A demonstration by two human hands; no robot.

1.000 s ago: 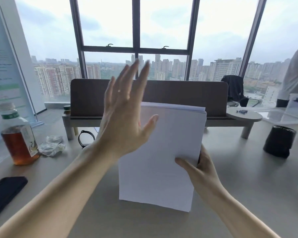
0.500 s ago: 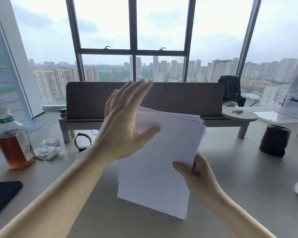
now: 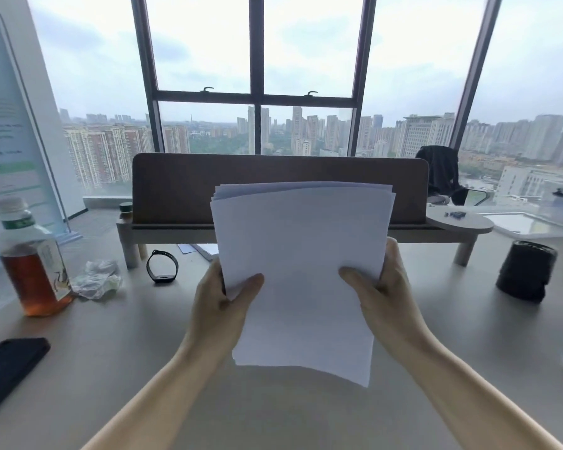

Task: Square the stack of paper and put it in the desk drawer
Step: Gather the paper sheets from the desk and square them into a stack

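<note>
A stack of white paper (image 3: pixel 301 254) stands upright in front of me above the grey desk (image 3: pixel 111 368), its lower edge lifted off the surface. The sheets are fanned unevenly at the top. My left hand (image 3: pixel 221 306) grips the stack's left edge, thumb on the front. My right hand (image 3: pixel 381 297) grips the right edge the same way. No drawer is in view.
A bottle of brown tea (image 3: pixel 33 258), crumpled wrapper (image 3: pixel 96 279) and black wristband (image 3: pixel 162 266) lie at the left. A dark phone (image 3: pixel 7 368) sits near the left edge. A brown divider (image 3: pixel 176 186) stands behind. A black cylinder (image 3: pixel 525 271) is at the right.
My left hand came down from its raised, open position and took hold of the stack's left edge. The stack has turned to face me squarely.
</note>
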